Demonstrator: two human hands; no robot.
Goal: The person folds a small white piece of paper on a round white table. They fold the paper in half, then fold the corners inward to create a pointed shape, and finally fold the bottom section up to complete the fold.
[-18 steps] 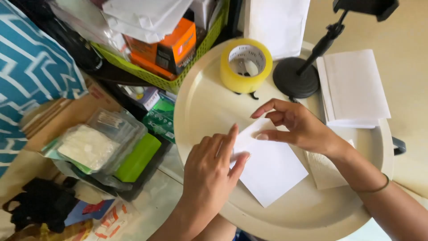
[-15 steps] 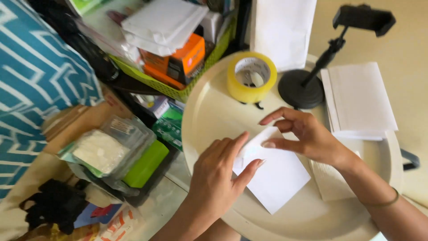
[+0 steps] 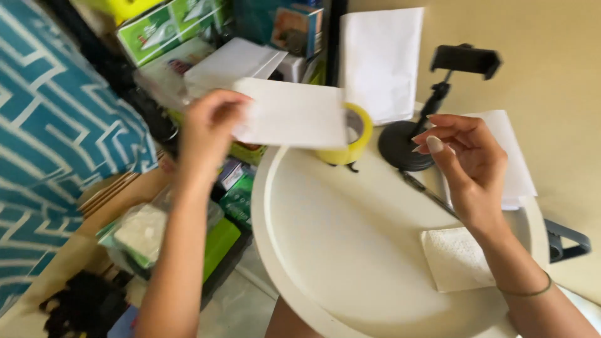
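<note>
The left hand (image 3: 210,128) is up in the air, off to the left of the round white desk (image 3: 350,250). It pinches a folded white paper (image 3: 293,114) by its left edge, thumb and fingers closed on it. The paper floats flat above the desk's far rim and hides part of the yellow tape roll (image 3: 355,134) behind it.

The right hand (image 3: 469,159) hangs over the right side of the desk. Its fingers are bent and loose, a little apart, and it holds nothing. It is near the black phone stand (image 3: 413,141) and above a stack of white paper (image 3: 516,169) by the desk's right edge. A white paper napkin (image 3: 454,260) with a bumpy look lies on the desk just under the wrist.

The folded paper looks very light and thin. It seems a bit stiff from the fold, since it stays flat while held by one side only. It could bend, crease or slip out easily, so a soft pinch at an edge or corner seems best, with the other hand under the free side to steady it.

Left of the desk are boxes, bags and a green bottle (image 3: 219,247) in a messy pile
</note>
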